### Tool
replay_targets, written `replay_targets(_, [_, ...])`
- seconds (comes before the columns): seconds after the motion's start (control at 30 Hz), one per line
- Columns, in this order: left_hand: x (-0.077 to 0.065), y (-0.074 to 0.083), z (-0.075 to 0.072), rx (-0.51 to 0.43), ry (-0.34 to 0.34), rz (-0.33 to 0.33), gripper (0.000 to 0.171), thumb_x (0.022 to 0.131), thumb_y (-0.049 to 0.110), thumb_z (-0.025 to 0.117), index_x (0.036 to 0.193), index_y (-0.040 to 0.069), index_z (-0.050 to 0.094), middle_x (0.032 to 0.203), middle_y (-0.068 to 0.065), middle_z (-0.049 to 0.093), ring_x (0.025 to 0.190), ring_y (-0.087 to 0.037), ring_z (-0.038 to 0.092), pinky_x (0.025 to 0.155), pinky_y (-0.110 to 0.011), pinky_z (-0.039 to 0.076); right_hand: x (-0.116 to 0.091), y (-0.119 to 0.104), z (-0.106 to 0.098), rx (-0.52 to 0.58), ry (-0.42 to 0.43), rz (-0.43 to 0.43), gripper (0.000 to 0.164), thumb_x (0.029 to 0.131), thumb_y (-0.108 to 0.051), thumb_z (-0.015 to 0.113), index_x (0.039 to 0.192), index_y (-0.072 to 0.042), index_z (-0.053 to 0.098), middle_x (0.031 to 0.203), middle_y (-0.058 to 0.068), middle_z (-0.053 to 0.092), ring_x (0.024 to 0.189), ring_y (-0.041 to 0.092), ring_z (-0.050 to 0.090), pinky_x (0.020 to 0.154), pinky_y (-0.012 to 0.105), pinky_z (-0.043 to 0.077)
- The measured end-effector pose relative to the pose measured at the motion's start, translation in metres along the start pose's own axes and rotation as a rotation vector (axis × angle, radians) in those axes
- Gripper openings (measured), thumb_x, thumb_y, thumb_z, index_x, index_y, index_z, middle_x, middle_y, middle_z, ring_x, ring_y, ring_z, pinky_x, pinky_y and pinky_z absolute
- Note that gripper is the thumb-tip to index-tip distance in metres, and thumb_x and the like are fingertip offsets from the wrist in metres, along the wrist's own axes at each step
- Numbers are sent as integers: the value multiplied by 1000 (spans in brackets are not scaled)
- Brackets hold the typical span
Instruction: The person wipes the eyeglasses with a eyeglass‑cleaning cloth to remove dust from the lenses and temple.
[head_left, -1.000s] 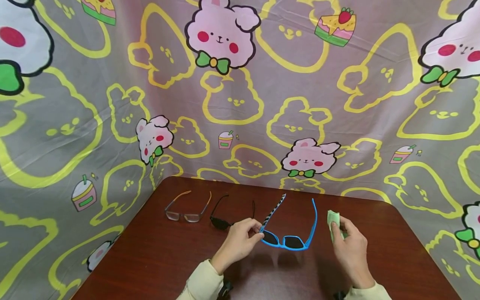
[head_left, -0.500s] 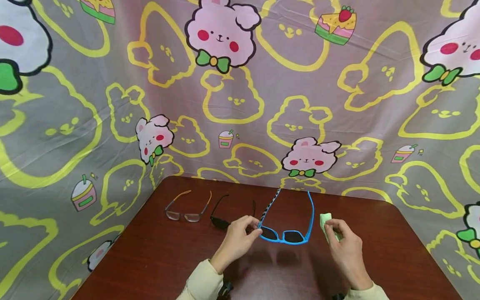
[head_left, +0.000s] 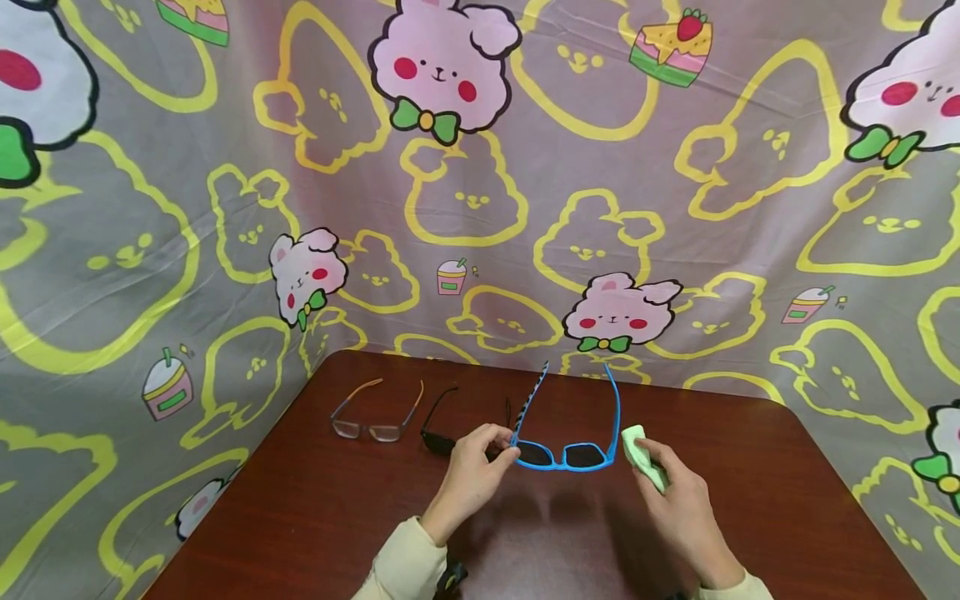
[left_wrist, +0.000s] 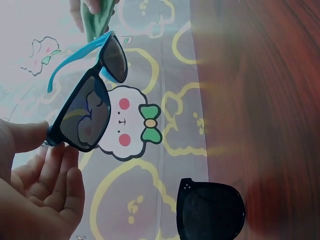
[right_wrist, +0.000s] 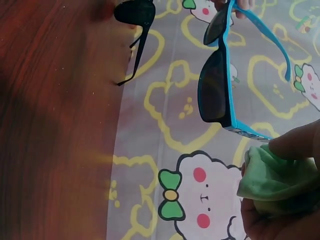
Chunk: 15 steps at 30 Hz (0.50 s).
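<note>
My left hand (head_left: 471,473) pinches the left hinge corner of a pair of blue-framed sunglasses (head_left: 558,467), thumb on one side and fingers on the other. The sunglasses hang above the table with both temples unfolded and pointing away; one temple has a dark pattern. In the left wrist view the dark lenses (left_wrist: 85,115) show clearly. My right hand (head_left: 678,500) holds a folded pale green cloth (head_left: 643,458) between thumb and fingers, just right of the sunglasses and apart from them. The right wrist view shows the bunched cloth (right_wrist: 275,175) close to the near temple.
Black sunglasses (head_left: 437,442) lie on the brown table (head_left: 337,517), partly hidden behind my left hand. Farther left sit clear eyeglasses (head_left: 366,432) with orange-tipped temples. A patterned curtain (head_left: 480,167) with rabbit drawings surrounds the table's back and sides.
The blue sunglasses have risen and shifted slightly left in my left hand. My right hand has moved left with the green cloth, closer to the sunglasses.
</note>
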<state>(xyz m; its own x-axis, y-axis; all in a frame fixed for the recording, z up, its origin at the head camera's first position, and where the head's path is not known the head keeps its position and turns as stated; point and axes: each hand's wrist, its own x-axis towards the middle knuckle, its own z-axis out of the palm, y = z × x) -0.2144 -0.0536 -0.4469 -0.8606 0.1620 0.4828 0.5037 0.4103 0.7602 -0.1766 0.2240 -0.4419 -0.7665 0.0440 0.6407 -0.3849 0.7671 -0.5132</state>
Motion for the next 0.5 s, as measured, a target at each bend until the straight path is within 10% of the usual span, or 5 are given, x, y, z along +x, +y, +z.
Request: replay_targets(0.5, [1, 1, 2, -27, 55, 20, 13, 84, 13, 72, 96, 12, 67, 85, 8, 61, 81, -9, 59, 72, -29, 49, -3, 3, 0, -11, 164, -193, 42, 72, 14, 69, 111, -2, 69, 94, 5, 67, 79, 16, 60, 73, 10, 39])
